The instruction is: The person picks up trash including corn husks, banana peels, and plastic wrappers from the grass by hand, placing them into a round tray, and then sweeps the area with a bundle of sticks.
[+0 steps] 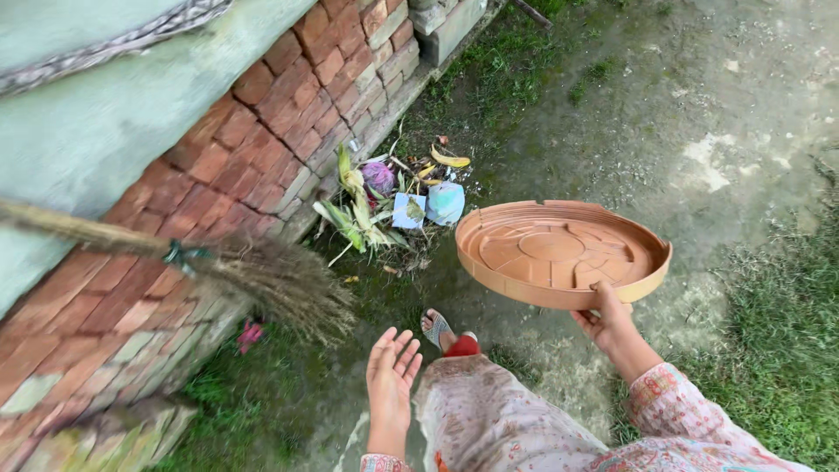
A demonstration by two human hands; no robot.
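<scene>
My right hand (605,316) grips the near rim of a round terracotta-coloured plastic tray (559,252), held level above the ground with nothing in it. My left hand (391,371) hangs free with its palm up and fingers spread, holding nothing. A broom of dry bristles (284,281) on a stick sticks out from the left, in mid-air by the brick wall, just left of my left hand and not touching it. A heap of rubbish (393,197) lies on the ground ahead: corn husks, banana peel, paper and plastic scraps. My sandalled foot (439,329) shows below.
A red brick wall (253,149) with a pale plastered top runs along the left. The ground is damp bare earth with grass patches at the right (778,350) and along the wall's foot. A pink scrap (250,335) lies by the wall.
</scene>
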